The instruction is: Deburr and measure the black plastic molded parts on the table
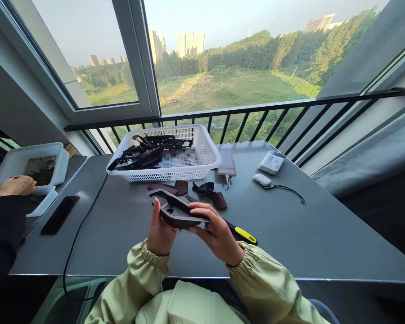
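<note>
A dark grey molded plastic part (178, 218) with holes in its face is held tilted above the table's near middle. My left hand (161, 231) grips its left end, thumb up along the edge. On the right end, my right hand (218, 231) has its fingers over the top and the thumb beneath. A tool with a black and yellow handle (245, 235) lies on the table beside my right hand, its front partly hidden by that hand and the part. Just behind the part lie dark maroon pieces (181, 187) and a crumpled black scrap (204, 189).
A white plastic basket (202, 173) with several black plastic parts stands at the back. Right of it are a white box (272, 162) and a white case (262, 180) with a strap. A phone (60, 215) and a black cable (84, 220) lie left. Another person's hand (17, 185) reaches a white bin (62, 164).
</note>
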`<state>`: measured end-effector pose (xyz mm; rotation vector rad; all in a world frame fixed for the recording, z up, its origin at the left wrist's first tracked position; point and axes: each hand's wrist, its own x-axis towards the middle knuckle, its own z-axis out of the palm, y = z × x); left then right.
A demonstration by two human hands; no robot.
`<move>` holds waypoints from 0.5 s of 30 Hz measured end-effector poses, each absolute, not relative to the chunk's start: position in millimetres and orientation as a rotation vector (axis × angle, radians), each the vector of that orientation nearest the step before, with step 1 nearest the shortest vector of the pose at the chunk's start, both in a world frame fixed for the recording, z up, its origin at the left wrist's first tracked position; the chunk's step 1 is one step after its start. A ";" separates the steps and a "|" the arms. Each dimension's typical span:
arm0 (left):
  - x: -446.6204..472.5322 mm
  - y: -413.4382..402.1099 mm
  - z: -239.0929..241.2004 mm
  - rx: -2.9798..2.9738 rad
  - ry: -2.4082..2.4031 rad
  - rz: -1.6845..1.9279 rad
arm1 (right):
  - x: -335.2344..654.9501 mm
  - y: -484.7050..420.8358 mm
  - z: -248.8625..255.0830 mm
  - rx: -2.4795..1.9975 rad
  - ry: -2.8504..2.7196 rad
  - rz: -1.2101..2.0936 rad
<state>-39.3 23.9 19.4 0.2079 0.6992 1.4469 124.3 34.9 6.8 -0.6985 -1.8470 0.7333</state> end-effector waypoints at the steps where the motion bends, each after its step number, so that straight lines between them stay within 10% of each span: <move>1: -36.8 23.4 19.5 0.220 0.707 1.401 | 124.9 32.4 9.5 -0.648 -1.812 0.772; 15: -56.5 2.9 39.0 1.122 1.228 1.290 | 136.3 31.7 21.8 -0.825 -1.354 1.593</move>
